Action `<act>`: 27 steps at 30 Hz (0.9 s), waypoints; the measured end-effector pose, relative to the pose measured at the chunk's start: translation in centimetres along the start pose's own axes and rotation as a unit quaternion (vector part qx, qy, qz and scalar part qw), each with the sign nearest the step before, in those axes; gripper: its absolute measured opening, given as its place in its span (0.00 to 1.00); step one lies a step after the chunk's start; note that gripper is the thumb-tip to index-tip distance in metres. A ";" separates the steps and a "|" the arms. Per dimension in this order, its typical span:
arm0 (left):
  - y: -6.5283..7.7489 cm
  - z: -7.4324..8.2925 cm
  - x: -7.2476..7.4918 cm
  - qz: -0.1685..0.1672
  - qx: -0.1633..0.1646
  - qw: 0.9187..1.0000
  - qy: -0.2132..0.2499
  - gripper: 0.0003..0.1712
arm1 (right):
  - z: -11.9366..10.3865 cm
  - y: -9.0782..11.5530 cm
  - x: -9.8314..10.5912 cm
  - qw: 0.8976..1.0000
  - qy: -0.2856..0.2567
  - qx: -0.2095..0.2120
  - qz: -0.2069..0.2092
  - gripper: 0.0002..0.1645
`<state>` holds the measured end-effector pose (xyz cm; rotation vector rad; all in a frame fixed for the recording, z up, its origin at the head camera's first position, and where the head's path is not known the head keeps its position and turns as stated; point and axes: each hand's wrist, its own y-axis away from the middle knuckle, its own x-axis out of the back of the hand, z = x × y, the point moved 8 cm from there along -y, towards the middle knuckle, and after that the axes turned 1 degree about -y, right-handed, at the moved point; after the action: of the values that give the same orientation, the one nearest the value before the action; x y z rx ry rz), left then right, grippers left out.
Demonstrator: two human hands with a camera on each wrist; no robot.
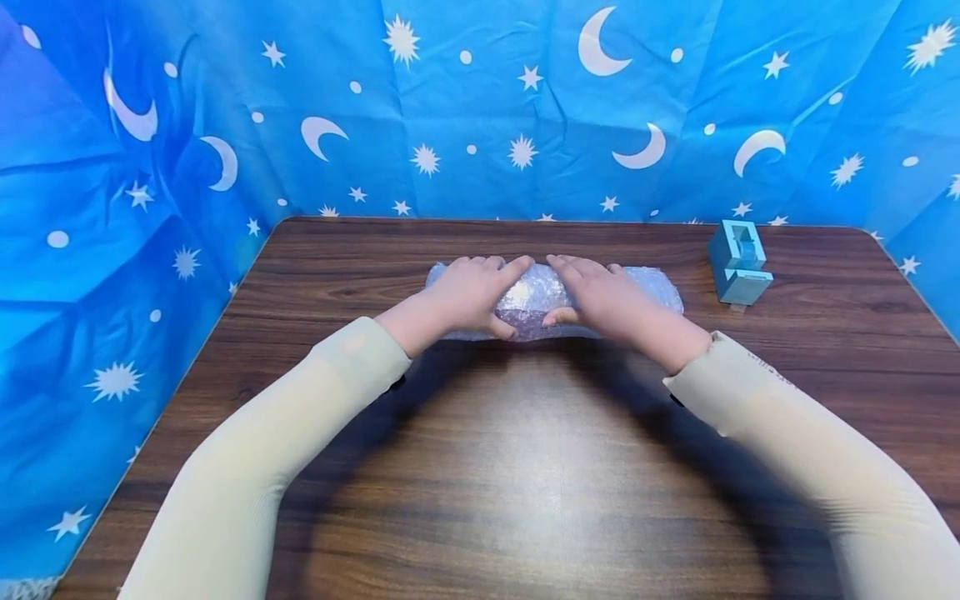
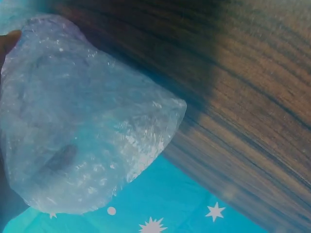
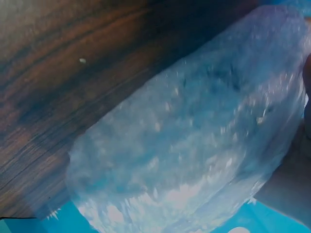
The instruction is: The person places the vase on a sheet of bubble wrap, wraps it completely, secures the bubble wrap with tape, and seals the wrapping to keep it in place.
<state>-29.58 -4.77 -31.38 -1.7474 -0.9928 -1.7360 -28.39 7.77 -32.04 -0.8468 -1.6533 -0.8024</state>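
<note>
A roll of clear bubble wrap [image 1: 534,296] lies crosswise toward the far part of the table, its layers wrapped into a bundle. Over its left half, my left hand [image 1: 471,293] grips it with fingers across the top and the thumb along the near side. My right hand [image 1: 611,302] holds the right half in the same way, with a small gap between the two hands. In the left wrist view one rounded end of the bubble wrap [image 2: 92,116] shows. The right wrist view has the other end of the bubble wrap [image 3: 189,131]. Whatever is inside cannot be made out.
A light blue tape dispenser [image 1: 740,262] stands to the right of the roll on the dark wood-grain table [image 1: 525,467]. Behind the table and along its sides hangs a blue cloth [image 1: 480,108] with white moons and stars.
</note>
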 end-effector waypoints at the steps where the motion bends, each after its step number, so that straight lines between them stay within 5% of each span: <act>1: -0.1 -0.1 0.0 -0.003 0.000 1.000 0.003 0.62 | -0.1 0.1 0.0 1.000 0.005 0.001 0.008 0.53; 10: -0.9 -0.7 0.4 -0.034 0.006 0.998 0.046 0.61 | -0.4 0.4 -0.5 1.000 0.000 -0.018 0.017 0.47; 20: -1.6 -1.5 0.1 -0.044 0.005 0.996 0.080 0.60 | 0.1 0.1 -0.6 0.999 0.015 -0.021 0.033 0.75; 27: -1.1 -1.4 -0.1 -0.039 0.013 0.997 0.062 0.61 | 0.0 -0.4 -0.7 0.995 0.062 -0.023 0.069 0.64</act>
<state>-31.35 -5.18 -31.58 -1.5828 -1.0380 -1.8465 -28.58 7.45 -32.79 -0.9145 -1.4560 -0.7822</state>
